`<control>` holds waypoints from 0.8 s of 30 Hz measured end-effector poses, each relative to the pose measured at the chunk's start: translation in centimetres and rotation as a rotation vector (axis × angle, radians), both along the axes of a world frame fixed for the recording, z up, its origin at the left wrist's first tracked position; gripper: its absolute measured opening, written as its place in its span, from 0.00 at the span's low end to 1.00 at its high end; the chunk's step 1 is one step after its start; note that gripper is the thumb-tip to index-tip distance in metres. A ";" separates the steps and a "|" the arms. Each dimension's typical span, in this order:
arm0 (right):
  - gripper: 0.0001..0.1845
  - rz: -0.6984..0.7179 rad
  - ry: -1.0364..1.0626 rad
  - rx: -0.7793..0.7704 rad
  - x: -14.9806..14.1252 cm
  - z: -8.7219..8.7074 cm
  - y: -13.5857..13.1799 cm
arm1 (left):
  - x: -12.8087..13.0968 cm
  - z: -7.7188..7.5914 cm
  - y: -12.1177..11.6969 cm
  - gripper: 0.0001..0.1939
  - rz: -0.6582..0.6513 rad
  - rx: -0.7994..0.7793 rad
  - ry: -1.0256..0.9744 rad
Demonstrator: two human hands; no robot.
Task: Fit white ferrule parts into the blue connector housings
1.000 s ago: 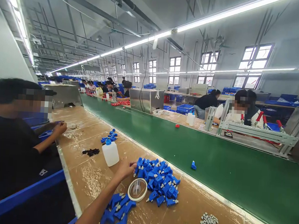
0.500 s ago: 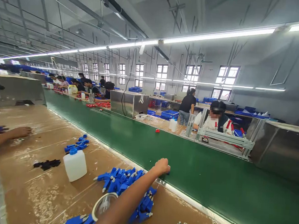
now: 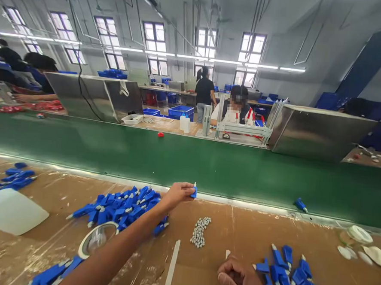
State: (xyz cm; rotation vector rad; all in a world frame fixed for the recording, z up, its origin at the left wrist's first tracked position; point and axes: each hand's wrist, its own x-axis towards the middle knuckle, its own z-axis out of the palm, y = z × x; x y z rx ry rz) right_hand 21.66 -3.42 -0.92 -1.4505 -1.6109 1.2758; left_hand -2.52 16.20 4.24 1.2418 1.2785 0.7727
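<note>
My left hand (image 3: pixel 177 192) reaches out over the table's far edge, pinching a small blue plastic part (image 3: pixel 194 191) beside the green conveyor belt (image 3: pixel 183 159). Under that arm lies a pile of blue parts (image 3: pixel 122 205) and a clear round dish (image 3: pixel 97 238). My right hand (image 3: pixel 238 281) rests curled at the bottom, fingers closed, next to another heap of blue parts (image 3: pixel 290 277). What it holds, if anything, is hidden. A small heap of grey pieces (image 3: pixel 199 231) lies between the hands. One blue part (image 3: pixel 300 204) lies alone on the belt.
A white plastic bottle (image 3: pixel 10 211) lies at the left, with more blue parts (image 3: pixel 14 177) behind it. White strips (image 3: pixel 171 266) lie on the taped cardboard table. White scraps (image 3: pixel 361 243) sit at the right. Across the belt, a seated person (image 3: pixel 234 108) works behind a metal jig; steel boxes flank them.
The view has swung to the right. My left hand took the blue part off the belt and drew it back to the belt's near edge. My right hand has come into view.
</note>
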 end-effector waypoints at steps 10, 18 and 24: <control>0.30 0.112 0.145 0.003 -3.9 -0.5 -4.0 | 1.0 -3.8 -15.6 0.23 0.062 -0.401 -0.640; 0.27 0.162 0.110 0.081 -4.7 -0.3 -3.3 | 2.3 -4.9 -15.8 0.20 0.026 -0.449 -0.715; 0.22 0.226 0.073 0.122 -3.8 0.0 -3.4 | 1.8 -4.9 -15.8 0.24 0.046 -0.477 -0.834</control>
